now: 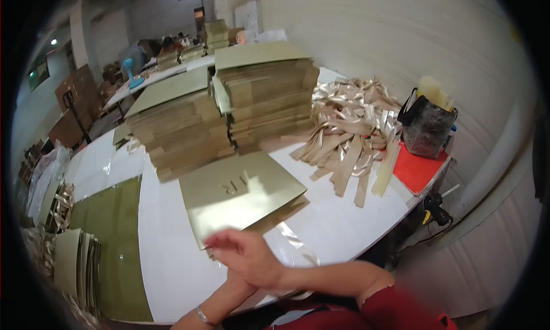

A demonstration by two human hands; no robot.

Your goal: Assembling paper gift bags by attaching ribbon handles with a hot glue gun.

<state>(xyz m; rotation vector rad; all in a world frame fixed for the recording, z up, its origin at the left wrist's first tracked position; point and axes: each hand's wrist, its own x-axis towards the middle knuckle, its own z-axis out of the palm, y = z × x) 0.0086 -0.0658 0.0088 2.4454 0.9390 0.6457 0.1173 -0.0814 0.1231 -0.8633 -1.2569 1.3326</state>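
Observation:
A flat pale-gold paper bag with dark lettering lies before me on the white table. My right hand is at its near edge, crossing over my left wrist. The right fingers are bent inward and slightly blurred; whatever they hold, if anything, is hidden. My left hand sits underneath, its fingers covered by the right hand, and a bracelet circles that wrist. A shiny satin ribbon comes out from under the bag's right side toward the table's front edge.
Tall stacks of gold bags stand behind. A heap of beige ribbons lies right of them. A black container with pale sticks rests on a red sheet; a glue gun hangs beside the table. More upright bags stand left.

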